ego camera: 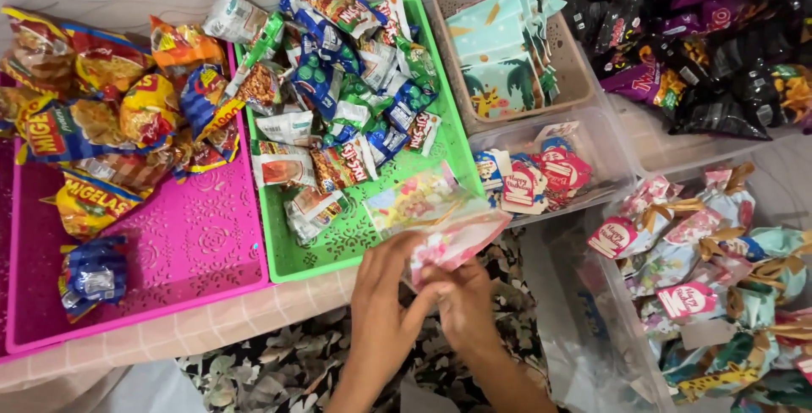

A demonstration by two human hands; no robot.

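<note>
While both hands meet at its lower edge, I see the left hand (381,299) and right hand (463,301) pinching a pink patterned goodie bag (444,225) (mouth tilted up), held just before the green tray (315,259) of snack packets (338,83).

Bare patch on pink tray (194,244), snack packets (338,100) crowding green tray (292,256)

Lay about: snacks on a pink tray (194,244) and green tray (338,248), teal bags in a beige basket (584,83), tied parcels (719,294) rightward.
</note>
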